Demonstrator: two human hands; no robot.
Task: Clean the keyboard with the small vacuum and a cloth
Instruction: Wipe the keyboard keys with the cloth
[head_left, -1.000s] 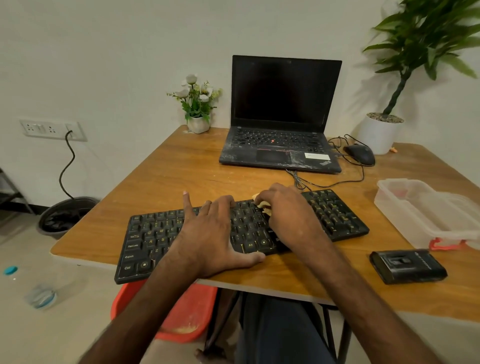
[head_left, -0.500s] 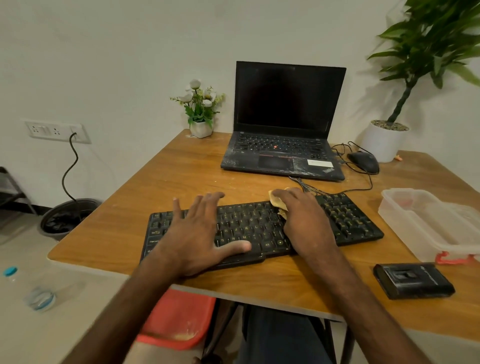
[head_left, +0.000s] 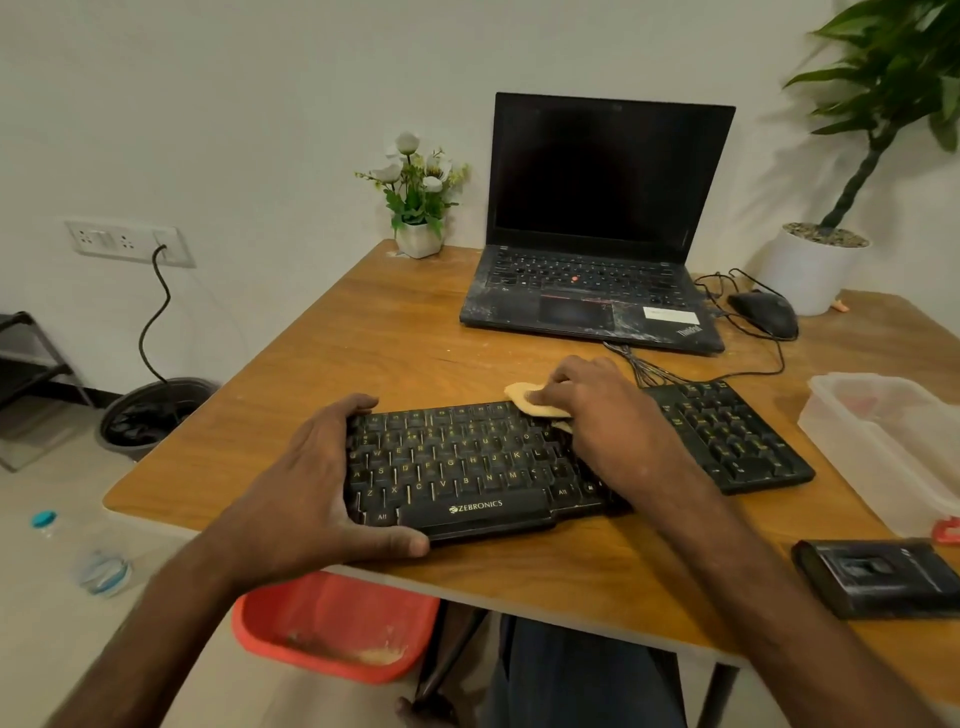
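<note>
A black keyboard (head_left: 467, 467) with yellow lettering lies across the near part of the wooden table (head_left: 405, 343). My left hand (head_left: 317, 483) grips its left end, fingers over the far edge and thumb along the near edge. My right hand (head_left: 608, 421) presses a small yellow cloth (head_left: 524, 397) onto the top rows of keys, right of the middle; the hand covers most of the cloth. The small black vacuum (head_left: 878, 577) lies on the table at the near right, apart from both hands.
An open black laptop (head_left: 597, 234) stands behind the keyboard, with a mouse (head_left: 763, 312) and cables to its right. A clear plastic box (head_left: 883, 441) sits at the right edge. Potted plants stand at the back. A red tub (head_left: 332, 623) is under the table.
My left hand has gone from lying flat on the keys to gripping the keyboard's left end. My right hand has slid the cloth toward the keyboard's far edge.
</note>
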